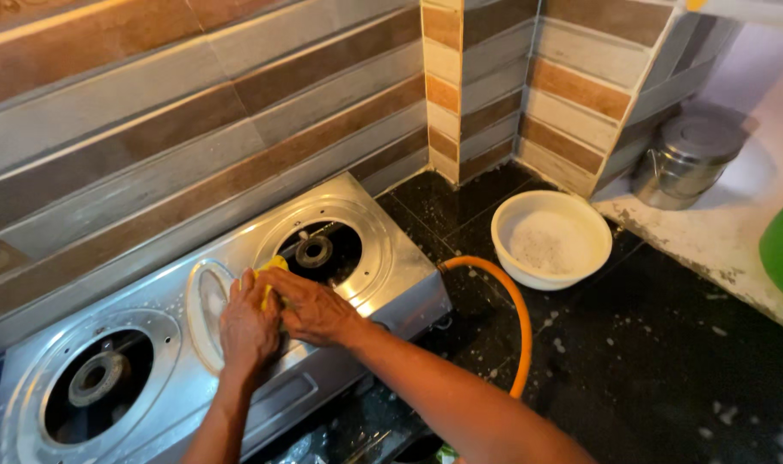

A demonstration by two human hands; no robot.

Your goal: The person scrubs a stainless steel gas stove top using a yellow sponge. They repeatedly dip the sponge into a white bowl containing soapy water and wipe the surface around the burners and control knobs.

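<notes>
Two-burner steel stove [357, 283]: left hand [247, 331] and right hand [310, 308] both closed on yellow scrub pad [269, 273]; soapy top may let it slide toward orange gas hose [516, 318].

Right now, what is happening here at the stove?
A person is leaning over a steel gas stove with two burners. Both hands press on a yellow sponge on the stove top, between the burners: the left hand and the right hand lie side by side. An orange hose runs from the stove across the dark wet counter. A white bowl with foamy water stands near the tiled corner, and a steel pot with a lid stands behind it.
</notes>
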